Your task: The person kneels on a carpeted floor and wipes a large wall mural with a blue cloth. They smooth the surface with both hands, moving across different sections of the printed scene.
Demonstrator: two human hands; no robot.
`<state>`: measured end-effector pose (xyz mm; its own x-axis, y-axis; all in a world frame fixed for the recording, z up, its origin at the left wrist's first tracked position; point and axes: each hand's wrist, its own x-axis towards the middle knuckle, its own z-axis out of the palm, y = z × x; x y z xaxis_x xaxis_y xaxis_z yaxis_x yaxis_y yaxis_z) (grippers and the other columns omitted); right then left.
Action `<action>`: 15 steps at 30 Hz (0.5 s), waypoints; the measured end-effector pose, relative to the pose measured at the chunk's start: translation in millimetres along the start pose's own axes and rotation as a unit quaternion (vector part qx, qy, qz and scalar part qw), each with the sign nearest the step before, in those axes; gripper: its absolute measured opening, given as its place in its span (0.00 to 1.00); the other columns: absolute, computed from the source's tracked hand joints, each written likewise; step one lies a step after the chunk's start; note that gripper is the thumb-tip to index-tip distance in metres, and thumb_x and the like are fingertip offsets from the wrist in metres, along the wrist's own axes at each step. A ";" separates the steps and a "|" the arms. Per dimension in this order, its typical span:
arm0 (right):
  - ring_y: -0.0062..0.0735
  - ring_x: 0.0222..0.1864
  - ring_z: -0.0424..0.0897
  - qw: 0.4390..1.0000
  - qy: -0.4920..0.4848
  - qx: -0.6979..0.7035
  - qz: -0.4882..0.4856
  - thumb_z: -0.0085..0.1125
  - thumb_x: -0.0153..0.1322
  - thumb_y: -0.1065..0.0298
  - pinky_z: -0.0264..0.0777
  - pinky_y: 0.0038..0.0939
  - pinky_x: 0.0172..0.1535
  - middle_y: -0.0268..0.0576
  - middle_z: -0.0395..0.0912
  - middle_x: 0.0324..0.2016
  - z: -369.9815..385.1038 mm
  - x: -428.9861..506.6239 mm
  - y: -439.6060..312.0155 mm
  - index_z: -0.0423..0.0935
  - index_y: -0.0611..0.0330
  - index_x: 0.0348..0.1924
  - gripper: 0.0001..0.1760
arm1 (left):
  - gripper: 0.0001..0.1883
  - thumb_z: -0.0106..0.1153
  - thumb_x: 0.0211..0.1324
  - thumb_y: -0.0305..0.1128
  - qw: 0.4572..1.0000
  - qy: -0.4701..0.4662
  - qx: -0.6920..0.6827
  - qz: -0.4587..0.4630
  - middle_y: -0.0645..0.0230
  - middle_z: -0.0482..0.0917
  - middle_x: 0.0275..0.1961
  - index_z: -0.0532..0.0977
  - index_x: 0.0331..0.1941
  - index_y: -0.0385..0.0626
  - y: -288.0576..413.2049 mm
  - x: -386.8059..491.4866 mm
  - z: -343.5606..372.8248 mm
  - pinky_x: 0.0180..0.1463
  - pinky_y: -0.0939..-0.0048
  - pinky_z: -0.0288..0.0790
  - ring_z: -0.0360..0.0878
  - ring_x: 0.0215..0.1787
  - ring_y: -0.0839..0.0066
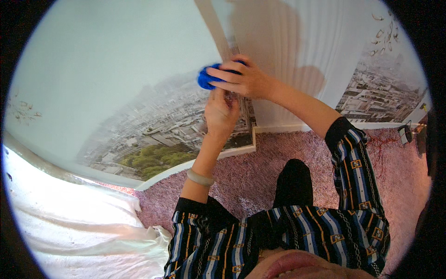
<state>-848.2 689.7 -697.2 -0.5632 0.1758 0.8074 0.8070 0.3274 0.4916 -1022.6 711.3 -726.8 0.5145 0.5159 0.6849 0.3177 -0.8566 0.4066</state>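
Observation:
My right hand (245, 78) is shut on a bunched blue cloth (205, 77), its fingers spread across the front of it. Just below, my left hand (222, 115) is raised with its fingertips close under the cloth and the right palm. Blur and the right hand hide what the left fingers do, so I cannot tell whether they grip the cloth. A pale bangle (200, 178) circles my left wrist. Both hands are in front of a wall mural (167, 129) of a city with green trees, near the wall's corner edge.
White baseboard (237, 150) borders the pink carpet (240, 178). A white sheet (87, 223) spreads at lower left. Right of the corner is a pale ridged wall surface (306, 42), then another city picture (378, 92). A small device with a cord (405, 135) sits by the right-hand baseboard.

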 end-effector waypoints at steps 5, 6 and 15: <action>0.31 0.69 0.69 0.993 0.024 -0.118 0.015 0.60 0.70 0.63 0.56 0.51 0.70 0.26 0.69 0.72 -33.0 -3.3 85.6 0.77 0.32 0.63 0.27 | 0.22 0.65 0.59 0.27 0.997 -0.055 -0.046 0.012 0.49 0.80 0.51 0.73 0.56 0.37 42.8 31.8 10.0 0.44 0.57 0.79 0.86 0.40 0.54; 0.31 0.71 0.69 0.985 -0.003 -0.164 0.050 0.60 0.71 0.63 0.55 0.52 0.70 0.25 0.68 0.73 -38.3 12.3 112.2 0.76 0.32 0.64 0.27 | 0.23 0.65 0.59 0.27 0.996 -0.052 -0.068 -0.001 0.48 0.80 0.51 0.73 0.57 0.37 51.9 41.5 16.5 0.44 0.57 0.79 0.86 0.41 0.54; 0.38 0.76 0.63 0.985 -0.120 -0.127 0.000 0.51 0.76 0.68 0.51 0.46 0.79 0.41 0.68 0.73 -39.9 2.3 150.7 0.78 0.60 0.63 0.22 | 0.29 0.68 0.58 0.28 0.971 -0.054 -0.127 -0.197 0.55 0.81 0.50 0.67 0.62 0.38 32.2 91.8 100.3 0.37 0.63 0.81 0.85 0.39 0.65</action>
<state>-720.8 702.4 -608.3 -0.5645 0.4005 0.7218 0.8083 0.0909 0.5817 -885.2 731.9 -711.5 0.4779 0.7899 0.3842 0.3073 -0.5601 0.7693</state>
